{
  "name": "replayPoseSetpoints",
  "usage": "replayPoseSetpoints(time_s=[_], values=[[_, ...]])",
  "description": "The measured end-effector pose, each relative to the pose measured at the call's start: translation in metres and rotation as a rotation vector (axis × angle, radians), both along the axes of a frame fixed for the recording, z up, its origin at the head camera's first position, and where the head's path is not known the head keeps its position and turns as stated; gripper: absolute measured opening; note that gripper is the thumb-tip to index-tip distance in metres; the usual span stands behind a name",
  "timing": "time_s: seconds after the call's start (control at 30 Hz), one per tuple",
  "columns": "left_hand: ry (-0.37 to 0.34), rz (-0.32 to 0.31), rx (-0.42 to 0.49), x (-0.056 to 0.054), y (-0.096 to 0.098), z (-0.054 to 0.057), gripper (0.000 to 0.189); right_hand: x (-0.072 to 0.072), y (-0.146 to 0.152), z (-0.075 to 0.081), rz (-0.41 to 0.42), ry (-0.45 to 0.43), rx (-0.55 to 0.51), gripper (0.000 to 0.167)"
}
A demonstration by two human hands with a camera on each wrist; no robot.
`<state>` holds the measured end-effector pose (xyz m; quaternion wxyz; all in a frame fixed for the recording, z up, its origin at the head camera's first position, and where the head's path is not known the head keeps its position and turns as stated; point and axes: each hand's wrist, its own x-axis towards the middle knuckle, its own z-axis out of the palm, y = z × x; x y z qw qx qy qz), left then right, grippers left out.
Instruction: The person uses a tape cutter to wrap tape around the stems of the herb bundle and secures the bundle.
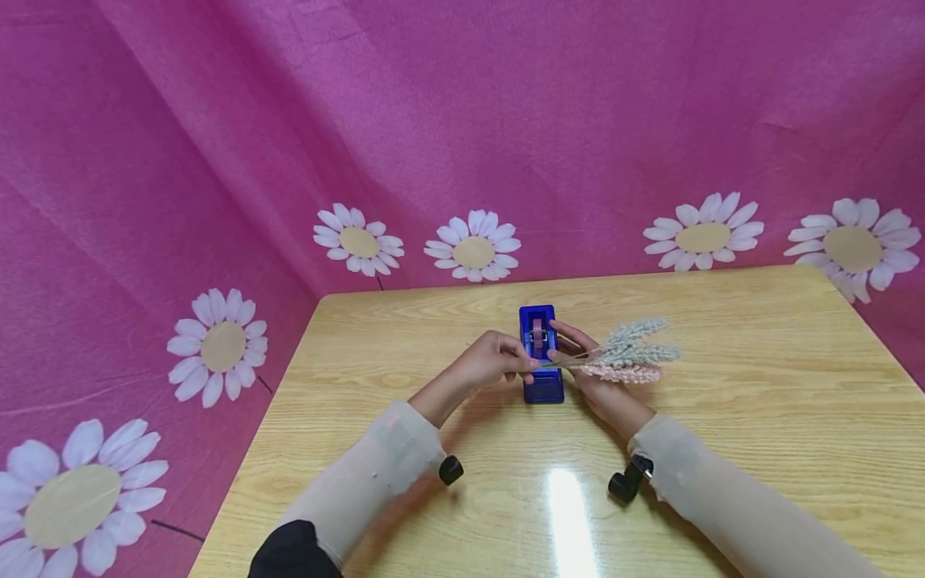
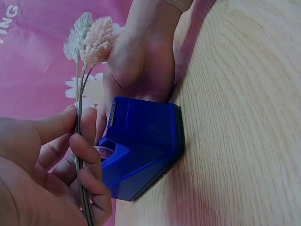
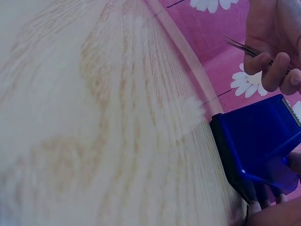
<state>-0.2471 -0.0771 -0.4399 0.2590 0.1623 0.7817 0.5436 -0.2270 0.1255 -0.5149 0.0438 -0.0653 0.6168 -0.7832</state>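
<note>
A blue tape dispenser (image 1: 543, 390) with a pinkish tape roll (image 1: 537, 335) stands on the wooden table. Over its near half, my left hand (image 1: 497, 359) pinches the thin stems of a small bunch of dried-look flower sprigs (image 1: 636, 353), pale green and pink, whose heads point right. In the left wrist view, the thumb and curled fingers close round the stems (image 2: 80, 165). My right hand (image 1: 594, 384) holds the dispenser from its right side; the sprigs cross above and partly hide it. In the right wrist view its fingers (image 3: 277, 198) lie against the dispenser's side.
The wooden table (image 1: 347, 353) reaches back to a pink cloth (image 1: 462, 120) printed with white daisies, which also hangs at the left. Black wrist cameras (image 1: 625, 483) stick out from both beige sleeves. A bright light reflection lies on the table's near part.
</note>
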Motion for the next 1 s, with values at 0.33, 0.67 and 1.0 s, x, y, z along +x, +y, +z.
replayPoseSetpoints(time_s=[0.33, 0.67, 1.0], values=[[0.015, 0.017, -0.033, -0.001, 0.003, 0.0, 0.015, -0.001, -0.002, -0.002, -0.067, -0.003, 0.001, 0.06], [0.006, 0.024, -0.059, 0.003, 0.003, -0.001, 0.013, -0.001, -0.003, 0.005, -0.076, -0.052, -0.006, 0.062], [-0.015, 0.065, -0.072, 0.013, 0.005, -0.003, 0.012, 0.0, -0.004, 0.007, -0.091, -0.045, 0.008, 0.062]])
